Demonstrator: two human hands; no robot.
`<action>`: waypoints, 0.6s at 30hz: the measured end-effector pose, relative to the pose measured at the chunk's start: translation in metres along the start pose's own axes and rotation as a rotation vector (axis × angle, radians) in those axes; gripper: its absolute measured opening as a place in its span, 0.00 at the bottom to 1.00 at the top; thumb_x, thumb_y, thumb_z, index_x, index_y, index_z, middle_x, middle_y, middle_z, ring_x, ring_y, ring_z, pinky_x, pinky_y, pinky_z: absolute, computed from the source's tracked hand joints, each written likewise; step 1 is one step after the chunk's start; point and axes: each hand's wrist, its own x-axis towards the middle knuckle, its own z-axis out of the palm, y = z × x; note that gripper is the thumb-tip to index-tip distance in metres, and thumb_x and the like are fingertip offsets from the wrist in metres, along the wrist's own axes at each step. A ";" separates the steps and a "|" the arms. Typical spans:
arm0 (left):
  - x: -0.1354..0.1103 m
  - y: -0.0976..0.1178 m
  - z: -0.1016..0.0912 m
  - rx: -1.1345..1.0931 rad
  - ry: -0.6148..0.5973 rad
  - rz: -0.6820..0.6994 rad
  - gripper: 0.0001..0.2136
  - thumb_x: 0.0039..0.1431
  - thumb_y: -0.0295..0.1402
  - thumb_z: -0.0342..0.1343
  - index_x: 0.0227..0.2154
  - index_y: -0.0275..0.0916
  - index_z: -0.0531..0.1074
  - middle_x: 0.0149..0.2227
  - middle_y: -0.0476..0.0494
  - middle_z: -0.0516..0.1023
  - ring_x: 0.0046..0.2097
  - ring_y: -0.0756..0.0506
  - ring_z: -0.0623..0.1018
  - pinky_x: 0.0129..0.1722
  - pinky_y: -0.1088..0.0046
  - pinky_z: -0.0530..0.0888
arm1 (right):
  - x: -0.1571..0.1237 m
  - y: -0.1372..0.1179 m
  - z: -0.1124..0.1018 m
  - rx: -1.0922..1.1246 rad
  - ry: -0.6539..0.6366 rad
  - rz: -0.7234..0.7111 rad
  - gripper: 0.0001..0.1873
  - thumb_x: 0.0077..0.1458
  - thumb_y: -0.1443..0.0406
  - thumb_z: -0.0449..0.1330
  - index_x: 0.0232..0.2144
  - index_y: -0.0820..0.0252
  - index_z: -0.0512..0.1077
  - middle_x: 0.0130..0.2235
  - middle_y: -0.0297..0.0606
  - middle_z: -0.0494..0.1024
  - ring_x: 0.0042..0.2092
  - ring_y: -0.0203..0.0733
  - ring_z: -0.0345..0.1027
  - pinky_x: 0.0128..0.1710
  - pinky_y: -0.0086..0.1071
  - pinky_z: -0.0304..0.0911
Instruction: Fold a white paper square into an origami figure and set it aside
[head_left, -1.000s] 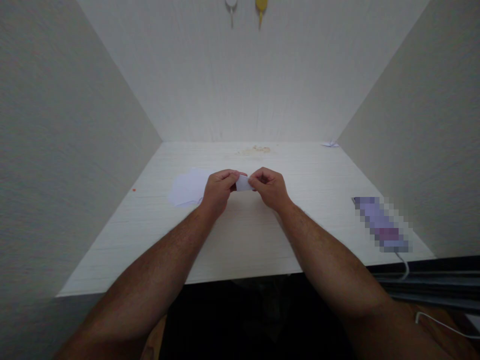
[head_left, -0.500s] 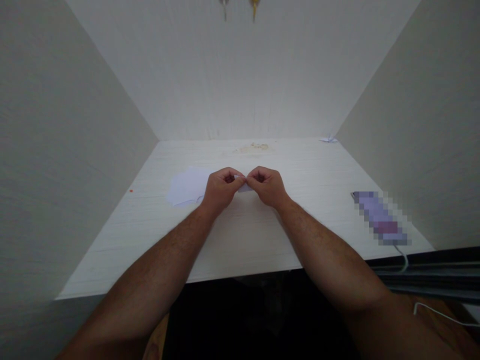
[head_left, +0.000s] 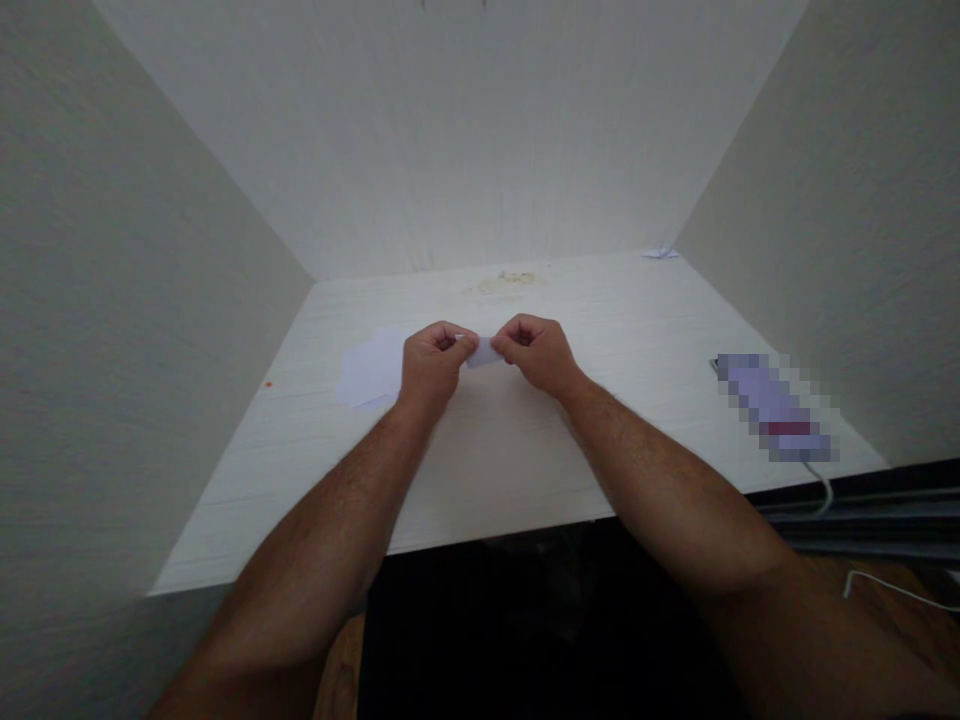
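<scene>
A small folded paper [head_left: 484,352] is held just above the counter [head_left: 525,450], pinched at either end by the left hand [head_left: 431,362] and right hand [head_left: 534,352]. It is judged light, limp and easily creased; edges are best gripped. Loose sheets [head_left: 369,372] lie left.

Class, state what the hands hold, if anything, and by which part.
A small white paper piece: the left hand pinches its left end, the right hand its right end.
</scene>
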 end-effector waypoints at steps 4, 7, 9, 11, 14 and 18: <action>0.002 -0.003 -0.002 -0.002 -0.055 -0.055 0.04 0.44 0.32 0.63 0.21 0.38 0.74 0.21 0.51 0.72 0.24 0.52 0.68 0.26 0.75 0.66 | 0.001 -0.001 -0.004 -0.003 -0.036 -0.010 0.08 0.47 0.63 0.62 0.22 0.61 0.70 0.20 0.29 0.68 0.23 0.31 0.56 0.24 0.28 0.52; 0.003 -0.005 -0.003 0.042 -0.134 -0.085 0.04 0.43 0.31 0.63 0.20 0.37 0.74 0.21 0.51 0.72 0.24 0.52 0.70 0.27 0.74 0.68 | 0.002 0.000 -0.008 -0.026 -0.081 -0.002 0.07 0.45 0.64 0.62 0.21 0.61 0.70 0.20 0.29 0.67 0.24 0.31 0.56 0.24 0.28 0.51; 0.004 -0.006 -0.004 0.028 -0.152 -0.107 0.05 0.42 0.32 0.64 0.21 0.37 0.74 0.21 0.50 0.73 0.25 0.51 0.71 0.28 0.73 0.70 | 0.003 0.000 -0.010 -0.026 -0.096 0.008 0.06 0.45 0.65 0.62 0.21 0.61 0.70 0.20 0.29 0.68 0.24 0.31 0.56 0.24 0.28 0.51; 0.004 -0.006 -0.005 -0.022 -0.147 -0.137 0.06 0.41 0.32 0.65 0.21 0.37 0.74 0.21 0.49 0.74 0.25 0.51 0.72 0.28 0.72 0.71 | 0.004 0.001 -0.012 -0.008 -0.101 0.019 0.06 0.44 0.65 0.62 0.21 0.61 0.70 0.20 0.30 0.68 0.24 0.31 0.57 0.25 0.28 0.52; 0.004 -0.004 -0.005 -0.084 -0.147 -0.184 0.07 0.40 0.32 0.66 0.20 0.36 0.73 0.21 0.49 0.73 0.24 0.51 0.72 0.29 0.71 0.72 | 0.004 0.001 -0.013 0.021 -0.109 0.035 0.06 0.44 0.66 0.62 0.20 0.61 0.69 0.20 0.29 0.67 0.23 0.31 0.57 0.24 0.28 0.52; 0.004 -0.001 -0.004 -0.091 -0.188 -0.213 0.07 0.39 0.31 0.65 0.19 0.35 0.73 0.20 0.49 0.73 0.23 0.51 0.72 0.28 0.71 0.72 | 0.005 0.000 -0.015 0.063 -0.130 0.062 0.06 0.42 0.65 0.63 0.20 0.62 0.69 0.18 0.27 0.67 0.22 0.30 0.56 0.23 0.27 0.51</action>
